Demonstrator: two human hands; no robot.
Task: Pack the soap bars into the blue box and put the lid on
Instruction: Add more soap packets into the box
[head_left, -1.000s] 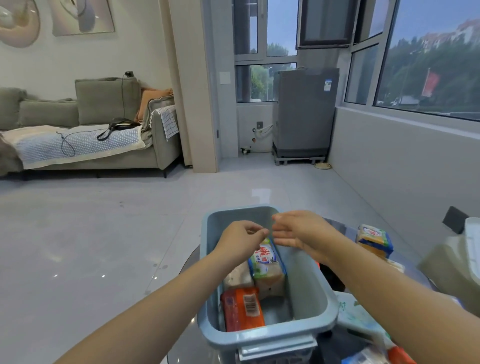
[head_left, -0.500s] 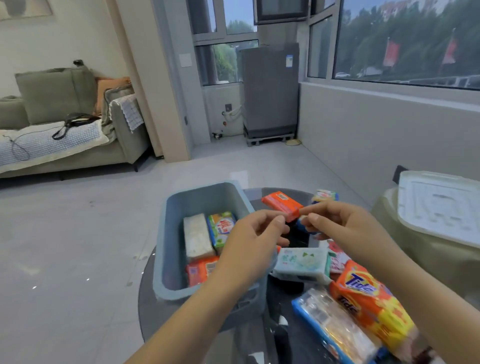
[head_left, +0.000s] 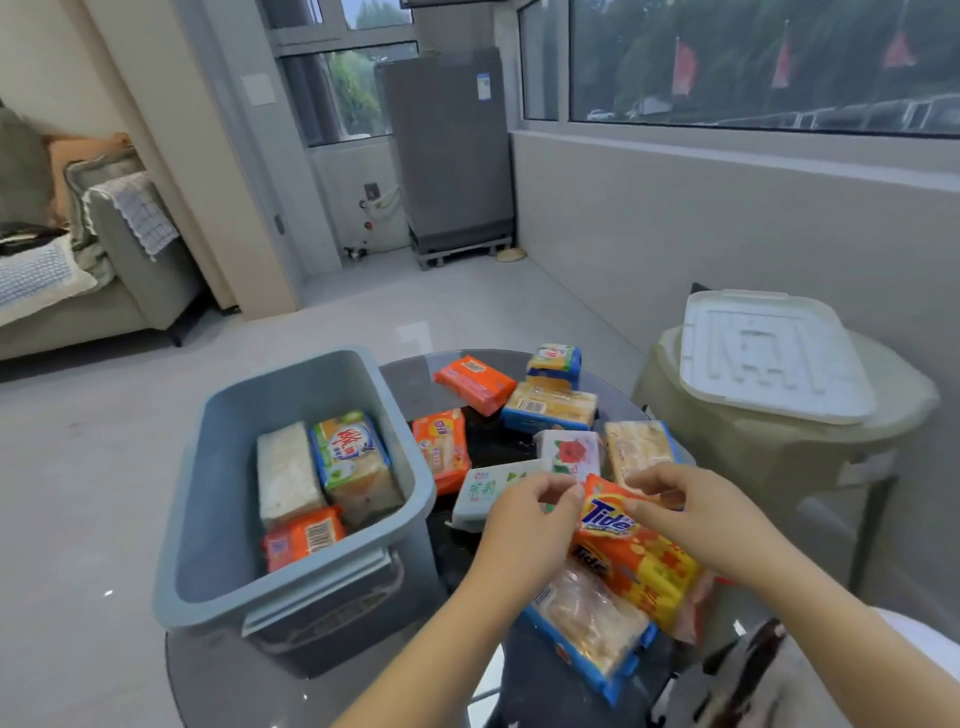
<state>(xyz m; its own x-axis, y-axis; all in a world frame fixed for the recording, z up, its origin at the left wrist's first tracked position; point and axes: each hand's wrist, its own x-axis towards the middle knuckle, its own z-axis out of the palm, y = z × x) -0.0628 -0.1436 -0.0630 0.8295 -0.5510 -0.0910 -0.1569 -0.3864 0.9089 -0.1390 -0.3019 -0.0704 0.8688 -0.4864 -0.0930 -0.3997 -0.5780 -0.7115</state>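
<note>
**Hands meet on the Tide pack, box off to the left**

Fingertips of both hands pinch the near-top edge of the Tide soap pack (head_left: 631, 545): the left hand (head_left: 524, 525) grips its left corner between thumb and fingers, the right hand (head_left: 701, 512) holds its right corner, so both are closed on the wrapper, not free. The pack's long axis runs from the hands down and to the right, toward the person, and its lower end rests on a clear-wrapped blue-edged pack (head_left: 592, 623) beneath it.

Just beyond the hands lie a pale green bar (head_left: 485, 491), a white bar with a red flower (head_left: 569, 452) and a tan bar (head_left: 636, 449), all loose on the dark round table (head_left: 218, 675). Farther out sit an orange bar (head_left: 475, 382) and two blue-trimmed packs.

The blue box (head_left: 208, 467) stands to the left of the hands, touching the table's left side, with its long axis running away from the person. Three bars already sit at its far-right end; the near and left floor is bare. The left hand is nearer the box, so the carry likely goes leftward, turning the pack to match the box's length.

The white lid (head_left: 769, 358) rests on a stool (head_left: 779, 457) well apart to the right, nearer the right hand.
</note>
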